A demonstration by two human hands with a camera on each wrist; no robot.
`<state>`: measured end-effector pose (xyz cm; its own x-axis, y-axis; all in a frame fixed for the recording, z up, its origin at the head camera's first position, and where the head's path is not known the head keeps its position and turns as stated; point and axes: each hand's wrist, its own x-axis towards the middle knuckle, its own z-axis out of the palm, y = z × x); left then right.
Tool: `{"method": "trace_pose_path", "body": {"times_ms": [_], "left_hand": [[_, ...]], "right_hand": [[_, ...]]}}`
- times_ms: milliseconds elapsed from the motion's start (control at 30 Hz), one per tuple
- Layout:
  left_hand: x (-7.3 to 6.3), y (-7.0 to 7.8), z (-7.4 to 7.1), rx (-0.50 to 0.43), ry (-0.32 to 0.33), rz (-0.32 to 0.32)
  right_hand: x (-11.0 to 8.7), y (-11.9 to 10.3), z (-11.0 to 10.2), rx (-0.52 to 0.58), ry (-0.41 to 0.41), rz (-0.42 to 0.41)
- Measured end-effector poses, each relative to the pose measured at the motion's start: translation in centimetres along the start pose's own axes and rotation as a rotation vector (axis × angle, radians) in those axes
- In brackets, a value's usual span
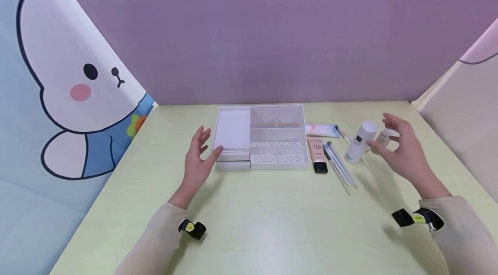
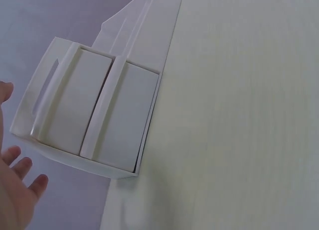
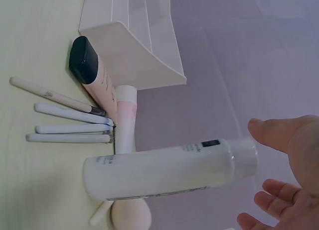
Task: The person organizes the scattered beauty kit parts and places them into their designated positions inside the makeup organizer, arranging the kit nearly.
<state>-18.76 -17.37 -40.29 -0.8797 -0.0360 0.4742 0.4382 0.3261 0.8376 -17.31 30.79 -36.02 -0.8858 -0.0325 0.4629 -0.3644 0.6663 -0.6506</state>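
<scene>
A white cosmetics organizer (image 1: 233, 128) stands at the back of the table, with two drawer fronts (image 2: 127, 118) facing the near side in the left wrist view. At its left side is my left hand (image 1: 198, 164), fingers spread, thumb overlapping the front left corner in the head view. My right hand (image 1: 404, 151) hovers beside an upright white bottle (image 1: 361, 143), fingers apart and loosely bent. The right wrist view has the thumb just off the bottle's cap (image 3: 245, 158). Behind the bottle, a smaller white bottle (image 1: 383, 138) is partly hidden by the right fingers.
Between organizer and bottles lie a BB cream tube (image 1: 317, 149) with a black cap, a white-pink tube (image 1: 322, 130) and several makeup brushes (image 1: 340, 167). Another brush (image 1: 342, 133) passes behind the white bottle. A purple cloth (image 1: 272, 33) hangs along the table's back edge.
</scene>
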Motion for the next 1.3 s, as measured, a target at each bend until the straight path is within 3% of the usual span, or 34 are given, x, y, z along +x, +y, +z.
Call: {"method": "trace_pose_path", "body": {"times_ms": [300,700,1300], "left_hand": [[0.1,-1.1,0.7,-0.077,0.012,-0.021],[0.1,-1.5,1.2,-0.205,0.037,-0.057],[-0.1,-1.6,1.4,-0.224,0.049,-0.093]], "right_hand": [[-0.1,2.2,0.9,0.134,-0.027,0.124],[0.1,2.6,2.1,0.213,-0.007,0.161],[-0.1,2.9,3.0,0.233,0.035,0.14]]}}
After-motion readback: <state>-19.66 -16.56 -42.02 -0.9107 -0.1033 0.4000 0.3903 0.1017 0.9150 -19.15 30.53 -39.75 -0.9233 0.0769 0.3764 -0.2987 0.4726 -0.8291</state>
